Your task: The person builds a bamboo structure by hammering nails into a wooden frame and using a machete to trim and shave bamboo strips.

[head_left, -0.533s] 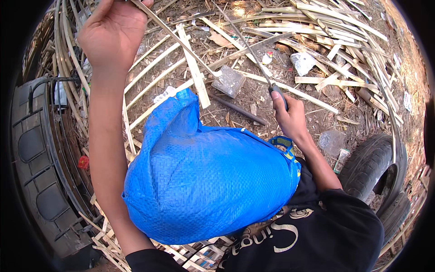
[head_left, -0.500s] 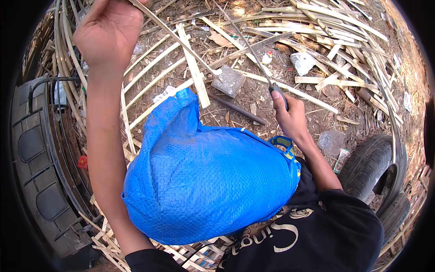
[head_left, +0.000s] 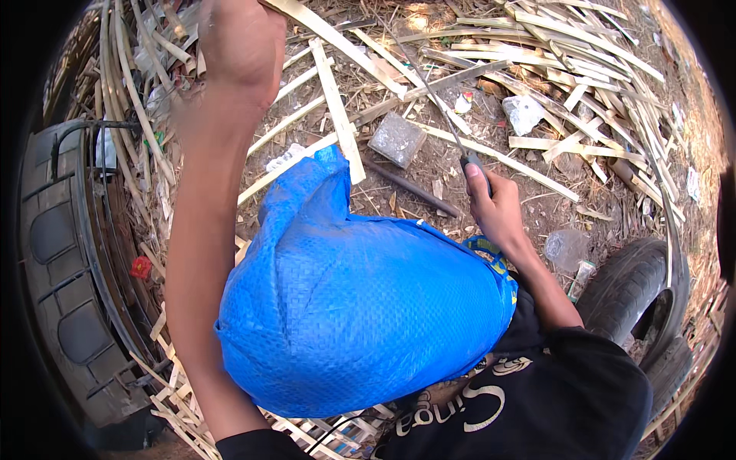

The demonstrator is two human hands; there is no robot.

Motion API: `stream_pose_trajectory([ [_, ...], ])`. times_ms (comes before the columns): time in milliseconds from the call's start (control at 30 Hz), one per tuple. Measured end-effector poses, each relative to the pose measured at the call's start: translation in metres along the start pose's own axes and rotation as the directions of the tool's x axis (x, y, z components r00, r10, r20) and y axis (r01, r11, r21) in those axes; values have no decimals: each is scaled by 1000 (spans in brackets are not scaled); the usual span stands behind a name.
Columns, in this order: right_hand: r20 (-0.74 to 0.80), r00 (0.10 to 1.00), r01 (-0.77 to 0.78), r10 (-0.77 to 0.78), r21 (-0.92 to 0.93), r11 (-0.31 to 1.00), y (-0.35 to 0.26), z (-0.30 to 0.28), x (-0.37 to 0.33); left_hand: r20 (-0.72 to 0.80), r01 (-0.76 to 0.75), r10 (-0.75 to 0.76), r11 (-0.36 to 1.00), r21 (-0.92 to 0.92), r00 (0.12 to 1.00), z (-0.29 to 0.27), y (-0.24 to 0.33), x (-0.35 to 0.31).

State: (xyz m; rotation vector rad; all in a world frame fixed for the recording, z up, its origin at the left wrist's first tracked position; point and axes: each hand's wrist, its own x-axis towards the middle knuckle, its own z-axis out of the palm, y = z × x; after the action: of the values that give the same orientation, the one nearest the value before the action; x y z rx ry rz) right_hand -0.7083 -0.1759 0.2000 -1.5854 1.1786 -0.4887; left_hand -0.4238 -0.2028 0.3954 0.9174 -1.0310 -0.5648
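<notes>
Bamboo strip (head_left: 343, 44) looks pale, narrow and gently curved.

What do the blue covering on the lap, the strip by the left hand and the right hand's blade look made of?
Blue covering: probably woven plastic, slightly glossy; a fine crisscross weave shows.
Strip: likely split bamboo, though wood is possible; pale, bare, thin and gently bowed.
Blade: apparently metal, dull grey, thin; its dark handle may be plastic or painted wood.

Downward head view, apparently close
</notes>
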Motion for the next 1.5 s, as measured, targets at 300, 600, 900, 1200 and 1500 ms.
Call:
stream_pose_trajectory([
  [300,82,990,-131,115,219,967,-9,-7,-5,2,20,-20,1000,6,1000,-17,-8,7],
  [600,188,982,-87,-12,507,858,-97,-21,-27,7,-135,160,807,575,987,-17,17,10],
  [900,391,902,-102,-185,607,788,-147,-19,-54,-131,-126,171,947,297,977,-19,4,10],
  [1200,413,881,-88,-231,623,777,-161,-10,-53,276,-426,376,410,806,885,-25,19,12],
  [1500,420,882,-82,-213,582,809,-157,-9,-50,303,-462,414,367,807,858,-36,17,15],
])
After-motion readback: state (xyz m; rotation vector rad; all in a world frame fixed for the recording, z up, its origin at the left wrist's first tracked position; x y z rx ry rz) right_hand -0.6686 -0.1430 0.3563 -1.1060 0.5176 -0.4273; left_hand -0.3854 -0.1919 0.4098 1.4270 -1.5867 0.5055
